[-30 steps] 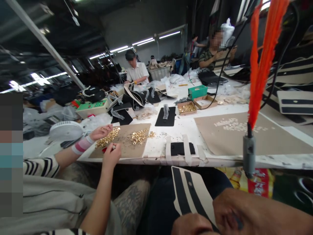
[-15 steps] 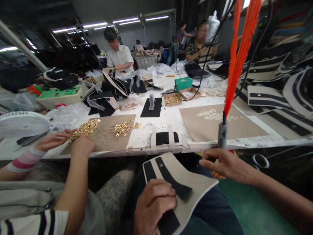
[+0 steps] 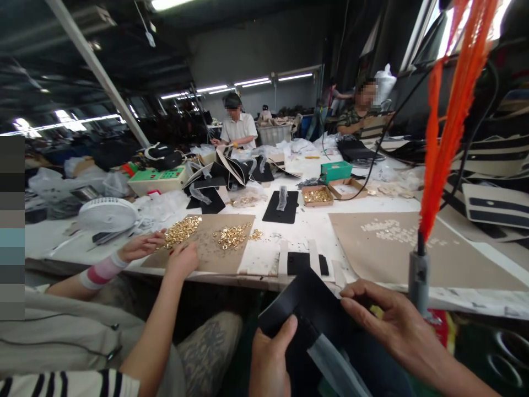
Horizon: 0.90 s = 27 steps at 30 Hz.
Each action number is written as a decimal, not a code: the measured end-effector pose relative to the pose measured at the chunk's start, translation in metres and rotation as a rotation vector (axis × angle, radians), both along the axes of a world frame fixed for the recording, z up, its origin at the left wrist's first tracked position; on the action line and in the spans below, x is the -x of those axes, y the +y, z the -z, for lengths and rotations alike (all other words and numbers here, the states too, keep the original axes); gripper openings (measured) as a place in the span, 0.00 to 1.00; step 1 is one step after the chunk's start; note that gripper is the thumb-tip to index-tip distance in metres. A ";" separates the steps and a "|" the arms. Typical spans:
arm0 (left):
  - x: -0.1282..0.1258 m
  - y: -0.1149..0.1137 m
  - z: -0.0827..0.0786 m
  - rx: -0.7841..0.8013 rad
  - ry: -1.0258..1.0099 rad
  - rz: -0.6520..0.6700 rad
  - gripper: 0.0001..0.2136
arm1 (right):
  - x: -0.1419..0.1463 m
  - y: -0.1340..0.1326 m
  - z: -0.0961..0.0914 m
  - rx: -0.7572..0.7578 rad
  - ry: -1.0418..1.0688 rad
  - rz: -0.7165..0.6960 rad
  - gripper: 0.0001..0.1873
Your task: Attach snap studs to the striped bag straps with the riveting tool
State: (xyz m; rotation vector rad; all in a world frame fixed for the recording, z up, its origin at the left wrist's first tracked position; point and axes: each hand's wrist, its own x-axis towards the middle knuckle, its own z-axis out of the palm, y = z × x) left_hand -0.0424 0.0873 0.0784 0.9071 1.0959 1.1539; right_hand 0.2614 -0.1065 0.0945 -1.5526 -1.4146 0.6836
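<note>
a flat black panel sits low in the middle of the view, just below the near edge of the white worktable, held up between two bare hands. the left hand grips its lower left edge, thumb pressed flat on the black face and the fingers hidden behind. the right hand pinches the panel's upper right corner, fingers curled over the edge (a pale grey strip runs down from the panel between the two hands). just beyond, on the table's near edge, a small black pad is taped down with white strips. to the right stands a grey post topped with long orange bristles, in front of a brown paper sheet scattered with pale pieces. to the left, a co-worker's two hands rest at a second brown sheet with heaps of gold fittings. farther back lie a box of gold fittings, a green box and a white fan, with other people seated at the far end.
</note>
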 end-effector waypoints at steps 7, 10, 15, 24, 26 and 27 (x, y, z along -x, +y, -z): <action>0.092 0.121 -0.010 -0.018 -0.006 -0.061 0.19 | 0.024 0.094 0.000 0.086 -0.032 -0.164 0.13; 0.112 0.135 0.000 -0.035 -0.026 -0.029 0.21 | 0.034 0.150 0.012 0.099 -0.151 -0.178 0.10; 0.152 0.164 0.001 0.046 0.003 0.134 0.28 | 0.046 0.246 0.049 0.089 -0.323 -0.153 0.11; 0.210 0.208 0.007 0.208 0.102 0.248 0.38 | 0.067 0.340 0.093 0.165 -0.407 -0.114 0.11; 0.218 0.218 -0.002 0.358 0.176 0.374 0.31 | 0.070 0.346 0.097 0.165 -0.429 -0.107 0.08; 0.220 0.222 -0.007 0.427 0.207 0.429 0.25 | 0.071 0.347 0.098 0.160 -0.438 -0.106 0.07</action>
